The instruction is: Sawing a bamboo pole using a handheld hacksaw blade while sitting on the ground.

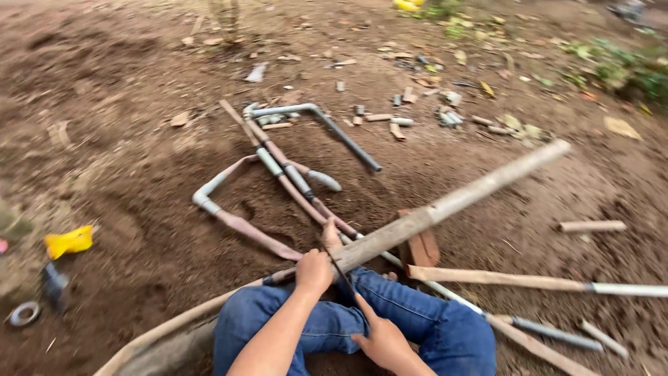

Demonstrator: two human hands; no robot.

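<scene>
I sit on bare soil in blue jeans (417,313). My left hand (314,268) is clamped around a long muddy pipe (452,202) that slants from the lower left up to the right across my lap. My right hand (383,341) holds the lower end of a thin dark saw blade (337,268). The blade runs up beside my left hand and lies across the pipe. Under the pipe, just right of my hands, stands a reddish-brown block (422,247).
Joined muddy and grey pipes with elbows (278,167) lie on the soil ahead. More pipes (522,280) and a short offcut (591,225) lie at right. A yellow object (69,241) and a tape roll (24,313) sit at left. Small pipe scraps (400,122) are scattered farther off.
</scene>
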